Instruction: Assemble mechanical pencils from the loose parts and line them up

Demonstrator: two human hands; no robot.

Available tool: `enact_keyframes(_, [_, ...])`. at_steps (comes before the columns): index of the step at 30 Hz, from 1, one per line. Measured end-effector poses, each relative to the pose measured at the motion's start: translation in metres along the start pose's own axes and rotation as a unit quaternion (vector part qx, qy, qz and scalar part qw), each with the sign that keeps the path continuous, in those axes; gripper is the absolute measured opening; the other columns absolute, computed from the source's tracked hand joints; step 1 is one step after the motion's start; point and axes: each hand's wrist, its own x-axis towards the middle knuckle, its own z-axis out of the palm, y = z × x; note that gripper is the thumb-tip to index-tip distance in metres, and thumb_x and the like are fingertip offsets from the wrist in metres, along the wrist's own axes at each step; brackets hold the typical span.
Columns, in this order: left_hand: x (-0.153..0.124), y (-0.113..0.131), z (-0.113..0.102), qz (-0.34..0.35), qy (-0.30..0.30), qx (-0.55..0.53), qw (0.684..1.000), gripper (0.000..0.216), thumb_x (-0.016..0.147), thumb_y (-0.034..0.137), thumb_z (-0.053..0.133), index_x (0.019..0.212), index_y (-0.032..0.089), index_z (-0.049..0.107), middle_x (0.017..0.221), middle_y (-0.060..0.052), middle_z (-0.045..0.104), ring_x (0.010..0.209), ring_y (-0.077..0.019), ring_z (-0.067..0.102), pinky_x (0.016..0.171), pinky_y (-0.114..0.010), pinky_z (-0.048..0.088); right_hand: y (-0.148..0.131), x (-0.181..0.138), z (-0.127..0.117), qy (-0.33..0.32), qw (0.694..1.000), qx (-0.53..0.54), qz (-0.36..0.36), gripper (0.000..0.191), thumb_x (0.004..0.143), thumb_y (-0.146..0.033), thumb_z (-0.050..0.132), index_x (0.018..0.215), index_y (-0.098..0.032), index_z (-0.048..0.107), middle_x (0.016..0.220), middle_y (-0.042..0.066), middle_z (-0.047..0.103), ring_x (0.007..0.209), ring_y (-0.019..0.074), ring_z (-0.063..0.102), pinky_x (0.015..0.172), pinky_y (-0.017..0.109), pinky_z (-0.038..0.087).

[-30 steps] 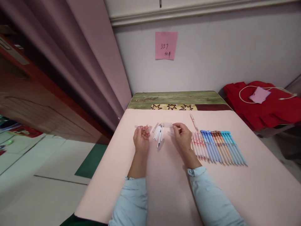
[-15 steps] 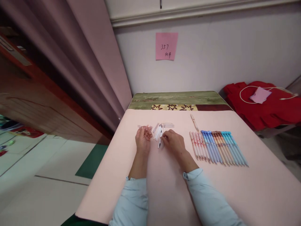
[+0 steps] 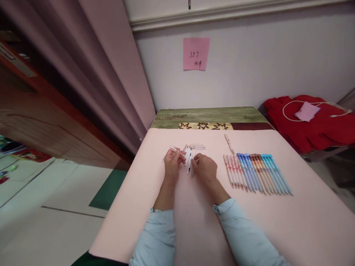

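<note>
My left hand is closed around a clear pen barrel, which sticks out above the fingers at a slant. Between my hands lies a loose bunch of thin white pen refills, some with dark ends. Several clear, pale pen parts lie just behind the bunch. My right hand pinches at the bunch's right side, its thumb and fingertips on a slim pale refill that is blurred and partly covered.
To the right, a row of assembled pens in pink, blue, brown and teal lies side by side. One single pen lies behind it. A red cloth with a cable is past the table's right edge; a pink note hangs on the wall.
My left hand has shifted slightly right and turned, so the barrel in it now shows above the fingers. My right hand has moved only a little, with a slim refill now at its fingertips.
</note>
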Motion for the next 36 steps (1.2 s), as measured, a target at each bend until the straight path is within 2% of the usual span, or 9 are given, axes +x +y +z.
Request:
enact_keyframes(6, [0.001, 0.0, -0.003, 0.003, 0.028, 0.007, 1.0, 0.032, 0.075, 0.035, 0.072, 0.095, 0.016, 0.056, 0.077, -0.004, 0.069, 0.052, -0.0095, 0.057, 0.048, -0.022, 0.043, 0.033, 0.019, -0.032, 0.08, 0.994, 0.043, 0.068, 0.021, 0.086, -0.035, 0.057, 0.085, -0.025, 0.074, 0.073, 0.003, 0.071, 0.069, 0.0188, 0.061, 0.056, 0.027, 0.029])
enact_keyframes(8, [0.001, 0.0, -0.003, 0.0, 0.032, 0.006, 0.999, 0.031, 0.075, 0.033, 0.071, 0.097, 0.016, 0.056, 0.075, -0.003, 0.069, 0.051, -0.0091, 0.056, 0.048, -0.021, 0.041, 0.044, 0.022, -0.042, 0.085, 0.993, 0.038, 0.075, 0.019, 0.083, -0.034, 0.058, 0.079, -0.024, 0.074, 0.072, 0.004, 0.07, 0.068, 0.0186, 0.06, 0.056, 0.027, 0.029])
enact_keyframes(11, [0.001, 0.001, -0.002, -0.004, 0.036, 0.005, 0.999, 0.032, 0.074, 0.031, 0.071, 0.098, 0.016, 0.056, 0.074, -0.003, 0.07, 0.05, -0.0086, 0.055, 0.048, -0.02, 0.04, 0.049, 0.023, -0.053, 0.028, 0.997, 0.032, 0.06, 0.015, 0.078, -0.032, 0.062, 0.071, -0.023, 0.073, 0.069, 0.002, 0.069, 0.066, 0.017, 0.059, 0.055, 0.026, 0.029])
enact_keyframes(15, [0.0, 0.003, -0.001, -0.008, 0.039, 0.002, 0.999, 0.03, 0.072, 0.03, 0.071, 0.094, 0.016, 0.056, 0.072, -0.002, 0.069, 0.049, -0.0084, 0.054, 0.047, -0.02, 0.04, 0.043, 0.02, -0.06, -0.068, 0.997, -0.001, 0.032, 0.012, 0.074, -0.033, 0.068, 0.067, -0.024, 0.072, 0.067, 0.0, 0.069, 0.065, 0.0152, 0.059, 0.055, 0.025, 0.029])
enact_keyframes(19, [-0.002, 0.006, 0.001, -0.013, 0.036, 0.007, 0.999, 0.028, 0.072, 0.031, 0.07, 0.091, 0.016, 0.056, 0.071, -0.002, 0.069, 0.045, -0.007, 0.051, 0.043, -0.019, 0.034, 0.036, 0.019, -0.059, -0.088, 0.994, -0.049, 0.028, 0.007, 0.069, -0.032, 0.072, 0.074, -0.027, 0.075, 0.077, 0.0, 0.072, 0.074, 0.0175, 0.063, 0.057, 0.026, 0.03])
enact_keyframes(24, [-0.003, 0.007, 0.003, -0.019, 0.033, 0.01, 0.999, 0.028, 0.072, 0.031, 0.07, 0.09, 0.016, 0.055, 0.073, -0.003, 0.071, 0.041, -0.006, 0.048, 0.04, -0.019, 0.029, 0.033, 0.019, -0.055, -0.104, 0.993, -0.058, 0.025, 0.005, 0.069, -0.026, 0.07, 0.073, -0.027, 0.074, 0.076, 0.002, 0.072, 0.073, 0.0182, 0.062, 0.059, 0.026, 0.033])
enact_keyframes(29, [-0.002, 0.005, 0.002, -0.012, 0.026, 0.003, 1.0, 0.027, 0.072, 0.032, 0.069, 0.089, 0.017, 0.055, 0.077, -0.005, 0.072, 0.044, -0.0073, 0.052, 0.042, -0.02, 0.034, 0.032, 0.021, -0.047, -0.071, 0.997, 0.017, -0.027, 0.005, 0.077, -0.024, 0.065, 0.078, -0.021, 0.068, 0.075, 0.004, 0.07, 0.073, 0.0177, 0.061, 0.061, 0.025, 0.034])
enact_keyframes(33, [-0.001, 0.002, 0.0, -0.017, 0.022, -0.001, 1.0, 0.027, 0.073, 0.031, 0.069, 0.09, 0.017, 0.054, 0.077, -0.004, 0.072, 0.046, -0.0079, 0.053, 0.043, -0.02, 0.036, 0.024, 0.02, -0.027, -0.036, 0.996, 0.073, -0.038, 0.018, 0.082, -0.014, 0.055, 0.096, -0.018, 0.064, 0.078, 0.004, 0.07, 0.071, 0.0173, 0.061, 0.064, 0.025, 0.035])
enact_keyframes(36, [-0.001, 0.002, 0.0, -0.019, 0.015, -0.003, 1.0, 0.028, 0.073, 0.031, 0.069, 0.091, 0.017, 0.054, 0.076, -0.004, 0.071, 0.046, -0.0079, 0.053, 0.044, -0.02, 0.036, 0.017, 0.017, -0.012, -0.028, 0.995, 0.076, -0.052, 0.019, 0.084, -0.013, 0.051, 0.097, -0.018, 0.063, 0.082, 0.005, 0.069, 0.074, 0.0175, 0.06, 0.067, 0.025, 0.036])
